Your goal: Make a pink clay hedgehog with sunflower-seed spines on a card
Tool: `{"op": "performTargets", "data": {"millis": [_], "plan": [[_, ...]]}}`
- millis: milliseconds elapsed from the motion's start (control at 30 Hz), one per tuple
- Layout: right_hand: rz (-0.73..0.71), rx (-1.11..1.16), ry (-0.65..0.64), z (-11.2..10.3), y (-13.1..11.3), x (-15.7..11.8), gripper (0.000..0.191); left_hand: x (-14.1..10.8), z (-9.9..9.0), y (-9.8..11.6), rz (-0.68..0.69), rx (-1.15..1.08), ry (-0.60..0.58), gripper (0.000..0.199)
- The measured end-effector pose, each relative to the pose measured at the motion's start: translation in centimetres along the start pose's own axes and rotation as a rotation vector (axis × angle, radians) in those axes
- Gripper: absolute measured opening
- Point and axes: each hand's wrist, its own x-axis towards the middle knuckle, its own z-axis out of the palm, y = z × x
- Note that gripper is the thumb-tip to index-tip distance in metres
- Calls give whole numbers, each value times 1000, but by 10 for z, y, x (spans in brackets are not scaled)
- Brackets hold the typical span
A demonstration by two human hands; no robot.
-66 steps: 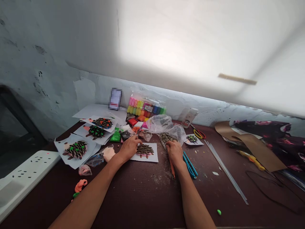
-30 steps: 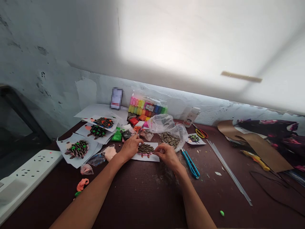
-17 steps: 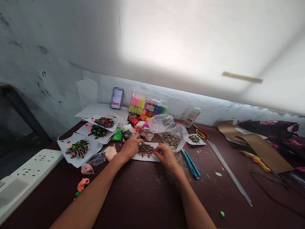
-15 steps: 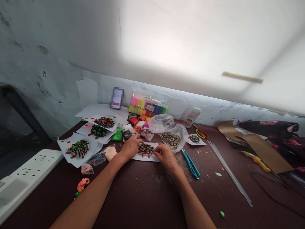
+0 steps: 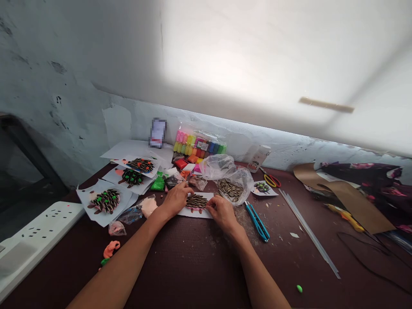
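A white paper sheet [image 5: 185, 212] lies flat before me, bearing a hedgehog shape made of striped sunflower seeds [image 5: 197, 201] with pinkish clay along its lower edge. My left hand [image 5: 175, 201] is closed over the sheet's left end, fingers bent together and holding it down. At the right end of the seed rows, my right hand [image 5: 222, 211] has thumb and fingers pinched together; whatever is between the fingertips is too small to make out. Just beyond that hand, a clear plastic bag [image 5: 245, 180] lies open with many loose sunflower seeds [image 5: 230, 190] inside.
Finished-looking hedgehog sheets [image 5: 104, 201] are stacked at left beside a power strip [image 5: 41, 231]. Coloured clay packs [image 5: 201, 143] stand at the back. To the right lie a blue utility knife [image 5: 257, 221], scissors [image 5: 272, 180], clear glue sticks [image 5: 310, 234] and a yellow glue gun [image 5: 346, 216].
Both hands stay at the paper sheet with almost no movement. My right hand has shifted very slightly left; the whole view has drifted a little.
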Motion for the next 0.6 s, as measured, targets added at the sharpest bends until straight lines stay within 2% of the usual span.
{"op": "performTargets", "data": {"millis": [367,600], "plan": [[-4,-36,2,0,-5,-2,9,0,-1,2,5,9,-6,34],[12,49,24,-4,-1,1,7,0,-1,2,-4,6,-12,34]]}}
